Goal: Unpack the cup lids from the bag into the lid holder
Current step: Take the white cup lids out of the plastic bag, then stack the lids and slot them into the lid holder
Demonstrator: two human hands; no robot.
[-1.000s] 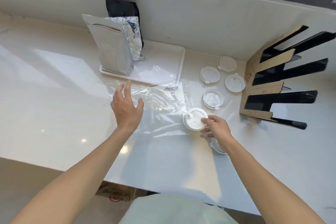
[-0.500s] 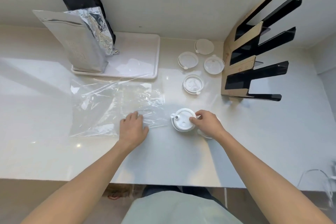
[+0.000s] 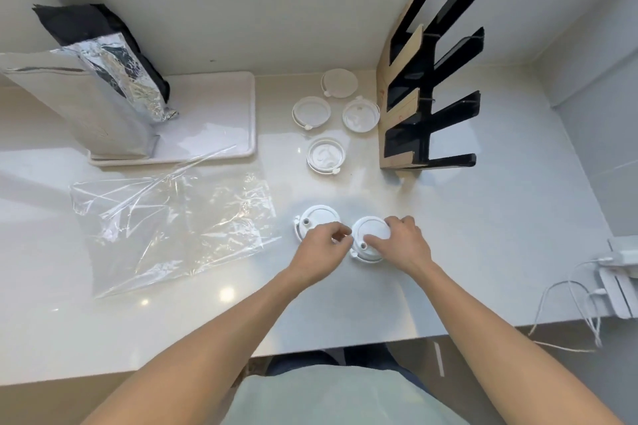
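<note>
Resting side by side near the counter's (image 3: 483,252) front, two lids: left hand (image 3: 319,252) pinches the left lid (image 3: 316,219), right hand (image 3: 402,248) grips the right lid (image 3: 373,233); bag (image 3: 172,228) flat at left.

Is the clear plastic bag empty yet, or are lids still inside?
Empty: the clear plastic bag lies flat on the counter, nothing visible through it.
</note>
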